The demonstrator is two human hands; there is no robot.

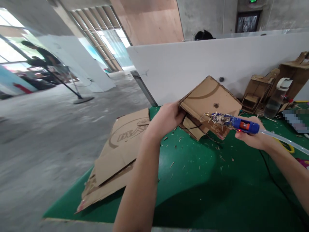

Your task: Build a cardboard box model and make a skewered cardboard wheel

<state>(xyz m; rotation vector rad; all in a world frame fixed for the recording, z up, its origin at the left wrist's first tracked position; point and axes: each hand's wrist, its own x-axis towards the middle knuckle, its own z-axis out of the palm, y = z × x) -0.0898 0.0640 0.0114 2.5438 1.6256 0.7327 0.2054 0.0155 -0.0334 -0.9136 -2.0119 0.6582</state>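
Observation:
A cardboard structure [212,96] is held tilted above the green table, with a small dark hole in its upper panel. My left hand [170,117] grips its left corner, the fingertips partly hidden behind the cardboard. My right hand [252,132] is closed around a blue glue gun [243,125]. The gun points left, its nozzle in front of the structure's lower panel; whether it touches is unclear. Stringy debris clings to the gun's front, and a clear glue stick runs out of its back end. A dark cord passes under the structure.
Flat cardboard sheets [120,148] lie at the left of the green table [183,180], which is littered with scraps. At the right stand brown cardboard models [257,88] and a clear bottle [275,98]. A white partition [169,71] rises behind. A person [45,54] is far left.

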